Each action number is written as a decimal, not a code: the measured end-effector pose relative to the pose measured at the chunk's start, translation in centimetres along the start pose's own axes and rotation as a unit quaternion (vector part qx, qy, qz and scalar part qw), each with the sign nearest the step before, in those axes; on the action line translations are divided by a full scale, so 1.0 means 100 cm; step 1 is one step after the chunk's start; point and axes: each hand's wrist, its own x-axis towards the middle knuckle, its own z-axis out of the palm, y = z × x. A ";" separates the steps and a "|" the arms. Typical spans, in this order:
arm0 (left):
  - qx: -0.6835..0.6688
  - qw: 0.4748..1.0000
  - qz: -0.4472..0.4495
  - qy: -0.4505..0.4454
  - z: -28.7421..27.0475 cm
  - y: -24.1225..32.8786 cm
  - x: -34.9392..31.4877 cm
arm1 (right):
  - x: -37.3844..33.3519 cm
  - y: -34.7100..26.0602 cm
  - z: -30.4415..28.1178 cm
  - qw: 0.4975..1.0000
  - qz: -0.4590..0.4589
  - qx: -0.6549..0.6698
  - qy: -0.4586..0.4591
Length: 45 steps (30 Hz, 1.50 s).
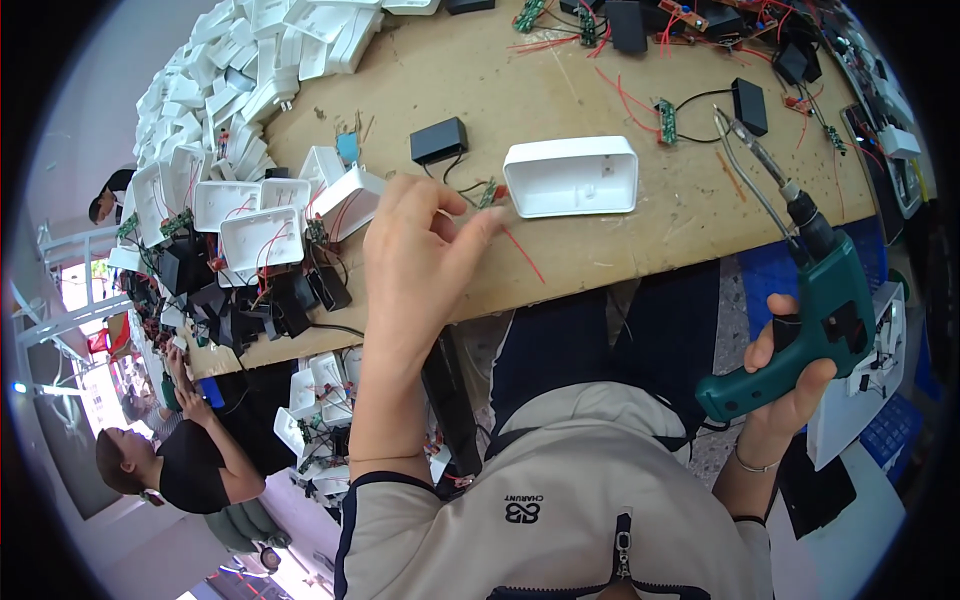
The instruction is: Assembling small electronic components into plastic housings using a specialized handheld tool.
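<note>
Head view: left hand (pixel 420 250) at small circuit board (pixel 489 192), right hand (pixel 790 385) on green power screwdriver (pixel 815 310).

L fingers half curled, tips pinching a red wire (pixel 522 254) by the board, just beside white plastic housing (pixel 572 176); R fingers wrapped tight round the grip. Black battery box (pixel 438 140) near. Wooden bench (pixel 560 80) w/ piles of white shells (pixel 230 90); a co-worker (pixel 185 465) at lower left.
</note>
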 end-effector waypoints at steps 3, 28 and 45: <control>0.008 0.988 0.143 0.060 -0.009 0.004 0.002 | 0.005 0.004 0.007 0.998 0.015 0.054 -0.009; -0.135 0.970 0.109 -0.171 -0.014 -0.015 -0.024 | 0.047 0.050 0.086 0.948 0.149 0.270 -0.075; -0.117 0.957 0.264 0.001 0.048 0.011 -0.015 | 0.052 0.043 0.085 0.972 0.159 0.157 -0.068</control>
